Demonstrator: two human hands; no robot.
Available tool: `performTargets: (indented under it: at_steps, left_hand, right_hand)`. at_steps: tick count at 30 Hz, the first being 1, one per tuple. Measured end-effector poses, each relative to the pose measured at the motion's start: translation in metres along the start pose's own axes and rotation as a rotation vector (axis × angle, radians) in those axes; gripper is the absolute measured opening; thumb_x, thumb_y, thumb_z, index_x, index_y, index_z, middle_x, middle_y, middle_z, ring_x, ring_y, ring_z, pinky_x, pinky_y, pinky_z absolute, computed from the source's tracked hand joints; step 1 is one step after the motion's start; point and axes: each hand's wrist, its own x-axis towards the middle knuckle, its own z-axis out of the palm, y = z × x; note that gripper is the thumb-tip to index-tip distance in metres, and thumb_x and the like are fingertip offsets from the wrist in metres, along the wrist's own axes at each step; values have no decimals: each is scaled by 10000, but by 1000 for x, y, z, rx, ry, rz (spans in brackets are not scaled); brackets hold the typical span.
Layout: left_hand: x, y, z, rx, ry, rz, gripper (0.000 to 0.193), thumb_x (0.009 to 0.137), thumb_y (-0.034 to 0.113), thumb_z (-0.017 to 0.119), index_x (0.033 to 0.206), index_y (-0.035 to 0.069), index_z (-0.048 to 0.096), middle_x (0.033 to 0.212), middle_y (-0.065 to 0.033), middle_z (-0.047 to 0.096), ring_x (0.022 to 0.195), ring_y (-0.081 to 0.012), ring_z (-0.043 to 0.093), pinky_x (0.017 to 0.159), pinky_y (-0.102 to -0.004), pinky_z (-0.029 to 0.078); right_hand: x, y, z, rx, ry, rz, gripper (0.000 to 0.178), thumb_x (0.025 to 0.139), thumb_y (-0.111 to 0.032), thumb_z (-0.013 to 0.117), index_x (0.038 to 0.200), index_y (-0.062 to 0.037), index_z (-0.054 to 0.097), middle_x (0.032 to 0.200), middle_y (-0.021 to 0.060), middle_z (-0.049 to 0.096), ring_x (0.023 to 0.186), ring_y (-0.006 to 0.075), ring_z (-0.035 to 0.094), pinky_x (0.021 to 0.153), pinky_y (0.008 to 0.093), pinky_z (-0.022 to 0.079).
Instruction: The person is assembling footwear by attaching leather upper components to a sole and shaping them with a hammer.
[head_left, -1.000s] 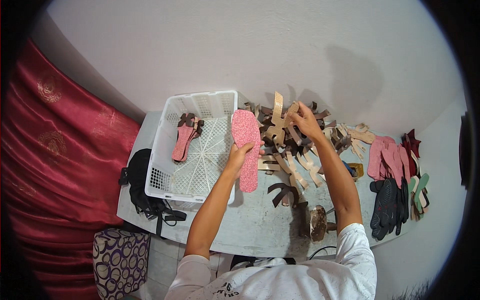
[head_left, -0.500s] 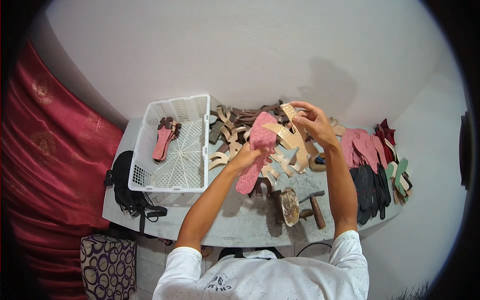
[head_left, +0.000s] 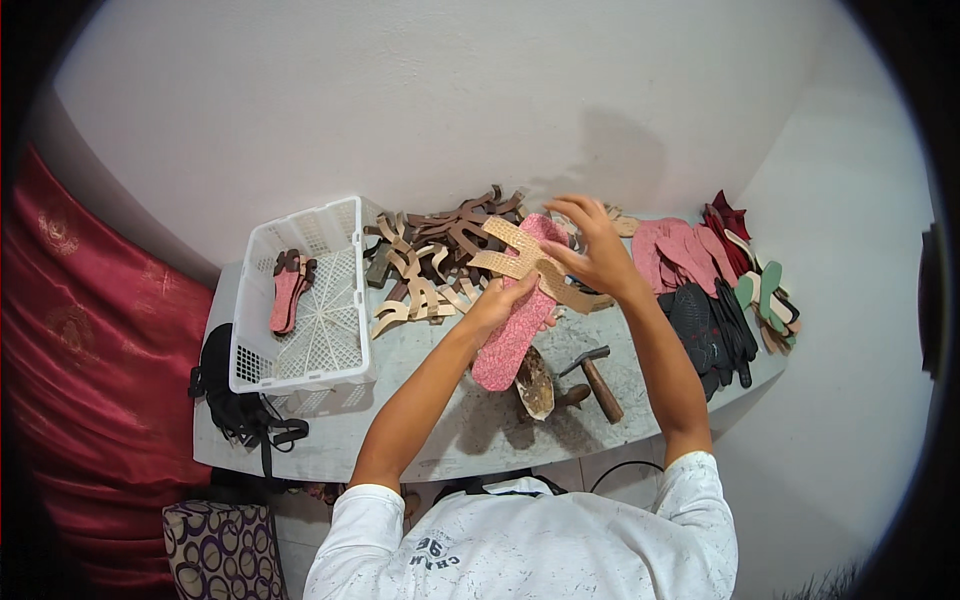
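Observation:
My left hand (head_left: 500, 303) is closed around the middle of a pink speckled insole (head_left: 508, 350), which it holds up tilted above the table. Across the insole's upper part lies a tan, woven-textured sandal upper (head_left: 518, 262) with several strap arms. My left thumb rests at its lower edge. Just right of the insole's top end is my right hand (head_left: 598, 250), its fingers spread and thumb reaching toward the upper; whether the thumb touches it I cannot tell. Below the insole stands a worn shoe last or block (head_left: 535, 385), partly hidden.
Behind my hands lie heaped brown and tan uppers (head_left: 440, 235). A white plastic crate (head_left: 365, 290) at left holds strapped pink insoles (head_left: 288, 295). A hammer (head_left: 600, 388) lies near the block. To the right are pink insoles (head_left: 675, 250), black soles (head_left: 700, 330) and green pieces (head_left: 768, 290).
The tan upper has gone from my right hand's grip beside the insole to lying across it. My right fingers have spread apart. The view has shifted slightly.

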Motion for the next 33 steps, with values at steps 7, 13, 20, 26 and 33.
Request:
performTargets:
  at_steps: [7, 13, 20, 26, 33]
  left_hand:
    - [-10, -4, 12, 54, -21, 39, 420, 970, 356, 486, 1130, -30, 530, 929, -129, 641, 704, -227, 679, 584, -317, 573]
    - [-13, -11, 23, 147, -44, -30, 449, 975, 393, 464, 1128, -24, 529, 905, -114, 625, 684, -215, 667, 591, -318, 567]
    - [-13, -17, 26, 116, -37, -54, 455, 989, 397, 423, 1136, -24, 513, 903, -112, 613, 679, -211, 661, 572, -320, 567]
    - [-17, -19, 30, 110, 12, -4, 484, 981, 433, 422, 1112, -17, 543, 879, -125, 648, 632, -224, 665, 555, -318, 557]
    - [-21, -28, 24, 181, -37, -77, 478, 980, 415, 436, 1155, -23, 514, 877, -112, 632, 649, -222, 665, 577, -322, 573]
  right_hand:
    - [-61, 36, -17, 751, -304, 558, 127, 870, -69, 649, 964, 5, 605, 836, 6, 620, 751, 74, 582, 697, 219, 478]
    - [-74, 36, -23, 729, -148, 563, 100, 833, -47, 668, 895, 19, 625, 770, 11, 622, 708, 61, 574, 643, 211, 472]
    - [-84, 34, -17, 672, -127, 558, 95, 850, -55, 660, 898, 10, 609, 801, 11, 615, 742, 72, 574, 680, 222, 474]
    - [-87, 26, -17, 651, -147, 619, 115, 841, -78, 675, 881, 3, 605, 789, 13, 615, 728, 78, 578, 680, 227, 475]
    - [-87, 23, -16, 610, -190, 573, 270, 816, -111, 714, 1019, 1, 575, 853, 24, 624, 782, 94, 587, 696, 253, 483]
